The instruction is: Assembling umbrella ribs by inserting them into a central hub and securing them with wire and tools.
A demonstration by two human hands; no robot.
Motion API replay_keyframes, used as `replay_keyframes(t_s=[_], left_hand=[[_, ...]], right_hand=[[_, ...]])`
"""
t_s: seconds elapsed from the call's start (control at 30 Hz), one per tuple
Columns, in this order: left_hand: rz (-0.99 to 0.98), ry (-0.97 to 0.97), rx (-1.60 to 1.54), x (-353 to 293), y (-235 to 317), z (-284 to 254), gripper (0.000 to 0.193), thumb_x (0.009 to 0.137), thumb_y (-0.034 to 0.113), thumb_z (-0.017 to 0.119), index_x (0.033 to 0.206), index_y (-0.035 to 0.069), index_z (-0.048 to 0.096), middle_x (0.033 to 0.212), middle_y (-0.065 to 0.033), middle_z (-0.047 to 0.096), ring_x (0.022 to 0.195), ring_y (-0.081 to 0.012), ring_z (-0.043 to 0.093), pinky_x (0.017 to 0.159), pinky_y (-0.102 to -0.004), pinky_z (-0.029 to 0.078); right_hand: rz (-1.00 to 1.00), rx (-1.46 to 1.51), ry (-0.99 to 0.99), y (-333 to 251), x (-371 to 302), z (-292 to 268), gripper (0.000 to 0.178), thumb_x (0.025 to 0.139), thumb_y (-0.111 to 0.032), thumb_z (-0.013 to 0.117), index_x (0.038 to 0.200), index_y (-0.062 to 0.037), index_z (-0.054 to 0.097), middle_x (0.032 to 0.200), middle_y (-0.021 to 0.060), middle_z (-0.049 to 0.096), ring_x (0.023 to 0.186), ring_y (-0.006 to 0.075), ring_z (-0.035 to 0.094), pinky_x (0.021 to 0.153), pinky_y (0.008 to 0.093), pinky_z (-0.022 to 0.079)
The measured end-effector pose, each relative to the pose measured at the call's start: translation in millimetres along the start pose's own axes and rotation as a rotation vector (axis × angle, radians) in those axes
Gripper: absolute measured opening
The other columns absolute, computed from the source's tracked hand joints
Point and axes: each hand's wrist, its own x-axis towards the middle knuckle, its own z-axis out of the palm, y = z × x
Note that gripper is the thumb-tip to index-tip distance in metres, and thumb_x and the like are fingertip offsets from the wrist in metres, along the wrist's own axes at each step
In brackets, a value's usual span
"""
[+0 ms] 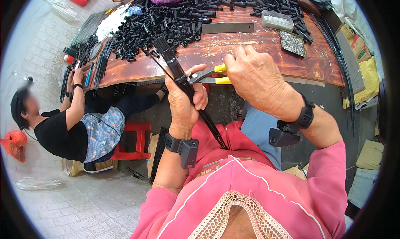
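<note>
My left hand (183, 103) is wrapped round what looks like a folded black umbrella frame (166, 55), its ribbed plastic end tilted up toward the table. Thin black rods run down from that grip to my lap. In my right hand (259, 74) is a pair of pliers (222, 80) with yellow handles. The pliers' jaws meet the frame just beside my left thumb; whatever tiny part lies between them is too small to make out.
Black plastic parts (156, 26) are heaped on the wooden table (246, 47). A flat metal strip (228, 28), a clear plastic box (277, 20) and a tray of small metal pieces (293, 43) lie there too. At left, a co-worker (62, 126) sits near a red stool (135, 143).
</note>
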Motion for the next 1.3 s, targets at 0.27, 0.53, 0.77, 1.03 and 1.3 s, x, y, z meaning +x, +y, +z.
replay_keyframes(t_s=[0.27, 0.53, 0.77, 1.03, 1.3], left_hand=[[0.020, -0.060, -0.085, 6.6, 3.2, -14.2, 0.094, 0.088, 0.079, 0.020, 0.136, 0.003, 0.049, 0.046, 0.0010, 0.032, 0.036, -0.0113, 0.028, 0.036, -0.0273, 0.027], [0.171, 0.071, 0.143, 0.9, 8.7, -18.6, 0.065, 0.095, 0.057, 0.046, 0.130, 0.002, 0.054, 0.052, 0.0040, 0.034, 0.039, -0.0070, 0.030, 0.038, -0.0242, 0.028], [0.353, 0.297, 0.120, 11.5, 97.2, -53.0, 0.039, 0.099, 0.036, 0.054, 0.115, 0.002, 0.063, 0.048, 0.0052, 0.033, 0.035, -0.0068, 0.028, 0.032, -0.0252, 0.025], [0.594, -0.145, 0.089, -36.0, 215.9, -108.6, 0.043, 0.105, 0.033, 0.040, 0.131, 0.001, 0.049, 0.051, 0.0009, 0.034, 0.034, -0.0089, 0.032, 0.032, -0.0242, 0.032], [0.695, -0.128, -0.197, -49.5, 203.6, -68.6, 0.049, 0.103, 0.041, 0.041, 0.132, 0.003, 0.051, 0.054, 0.0015, 0.031, 0.039, -0.0098, 0.029, 0.038, -0.0262, 0.029]], right_hand=[[0.447, 0.226, -0.327, 74.6, -2.3, 52.7, 0.045, 0.077, -0.042, 0.072, 0.094, -0.0006, 0.065, 0.093, 0.0199, 0.066, 0.093, 0.0337, 0.065, 0.074, 0.0441, 0.052], [0.353, -0.071, 0.137, 66.5, -42.8, 100.3, 0.026, 0.075, -0.018, 0.064, 0.094, -0.0012, 0.059, 0.085, 0.0213, 0.058, 0.087, 0.0368, 0.057, 0.075, 0.0484, 0.049], [-0.005, 0.955, -0.600, -56.9, -131.2, 135.8, 0.024, 0.083, -0.024, 0.056, 0.094, -0.0089, 0.071, 0.090, 0.0188, 0.069, 0.087, 0.0393, 0.066, 0.075, 0.0483, 0.053], [-0.155, 0.773, -1.094, -87.6, -147.8, 157.5, 0.028, 0.083, -0.020, 0.054, 0.103, -0.0051, 0.067, 0.097, 0.0194, 0.069, 0.095, 0.0378, 0.065, 0.077, 0.0481, 0.050], [0.012, 1.134, -0.570, -90.4, -113.9, 157.3, 0.035, 0.091, -0.028, 0.055, 0.118, -0.0062, 0.062, 0.101, 0.0188, 0.068, 0.095, 0.0359, 0.065, 0.078, 0.0479, 0.050]])
